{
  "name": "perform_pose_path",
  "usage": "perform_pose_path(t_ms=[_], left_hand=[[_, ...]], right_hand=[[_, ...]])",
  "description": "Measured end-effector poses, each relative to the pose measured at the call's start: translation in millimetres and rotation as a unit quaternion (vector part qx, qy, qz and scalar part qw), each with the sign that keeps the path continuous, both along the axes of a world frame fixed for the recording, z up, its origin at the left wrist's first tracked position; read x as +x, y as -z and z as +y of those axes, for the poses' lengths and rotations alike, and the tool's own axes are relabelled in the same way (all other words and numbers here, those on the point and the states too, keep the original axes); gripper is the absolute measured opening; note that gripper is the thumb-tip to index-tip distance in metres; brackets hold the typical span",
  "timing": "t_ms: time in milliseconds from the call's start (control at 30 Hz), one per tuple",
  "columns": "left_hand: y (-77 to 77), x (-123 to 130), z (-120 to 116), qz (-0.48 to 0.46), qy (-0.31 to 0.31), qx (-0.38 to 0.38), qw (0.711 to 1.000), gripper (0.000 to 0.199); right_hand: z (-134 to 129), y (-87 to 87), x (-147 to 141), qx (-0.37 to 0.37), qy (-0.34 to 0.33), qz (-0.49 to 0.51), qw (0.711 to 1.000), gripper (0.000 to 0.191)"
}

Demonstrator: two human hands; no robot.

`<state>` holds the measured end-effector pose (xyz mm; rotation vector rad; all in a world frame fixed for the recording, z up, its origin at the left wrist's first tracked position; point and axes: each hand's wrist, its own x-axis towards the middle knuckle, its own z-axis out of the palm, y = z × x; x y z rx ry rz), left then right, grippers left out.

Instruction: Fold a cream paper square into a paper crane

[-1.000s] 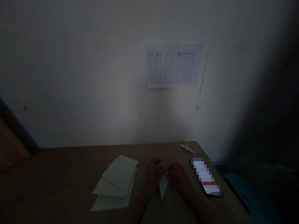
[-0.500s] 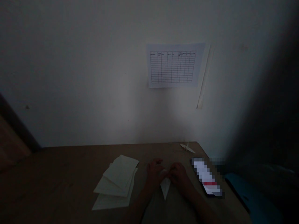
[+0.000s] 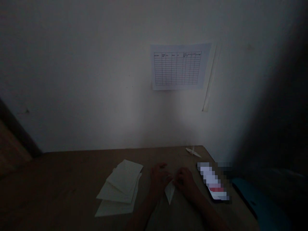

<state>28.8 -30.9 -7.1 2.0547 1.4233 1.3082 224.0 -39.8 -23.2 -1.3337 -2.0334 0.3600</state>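
Observation:
A small piece of folded white paper (image 3: 169, 193) lies on the table between my hands, its narrow point toward me. My left hand (image 3: 159, 178) is at its upper left, with the thumb pressing the top end and the other fingers curled. At the upper right, my right hand (image 3: 184, 178) has its fingers bent together on the paper's edge. The top of the folded paper is partly hidden by my fingers. Left of my hands lies a loose stack of pale paper sheets (image 3: 122, 179). A small folded paper figure (image 3: 193, 152) rests near the back right corner.
A phone (image 3: 213, 183) with a lit, blurred screen lies along the right side of the wooden table (image 3: 60, 186). Beyond that edge is a blue object (image 3: 262, 202), perhaps a seat. A printed table sheet (image 3: 178, 69) hangs on the wall behind.
My left thumb has shifted slightly across the top of the folded paper, covering more of it. The paper's lower point has moved up a little. Everything else looks the same.

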Motion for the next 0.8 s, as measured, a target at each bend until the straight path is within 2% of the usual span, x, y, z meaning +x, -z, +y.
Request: perform_pose_path(t_ms=[300,400,633,800], left_hand=[[-0.5,-2.2,1.1,-0.010,-0.019,-0.002,1.000,0.008],[-3.4,-2.5,1.3,0.002,-0.010,-0.004,1.000,0.008],[-2.8,0.2,-0.5,0.029,0.009,-0.023,0.999,0.009],[-2.1,-0.7,-1.3,0.053,0.017,-0.045,0.997,0.011]], right_hand=[[0.9,4.7,0.4,0.036,-0.023,0.004,0.999,0.010],[-0.5,4.3,1.4,0.040,-0.029,0.006,0.999,0.010],[-3.9,1.4,0.6,0.038,0.009,-0.042,0.998,0.010],[-4.1,-0.8,-0.2,0.033,-0.008,-0.033,0.999,0.005]])
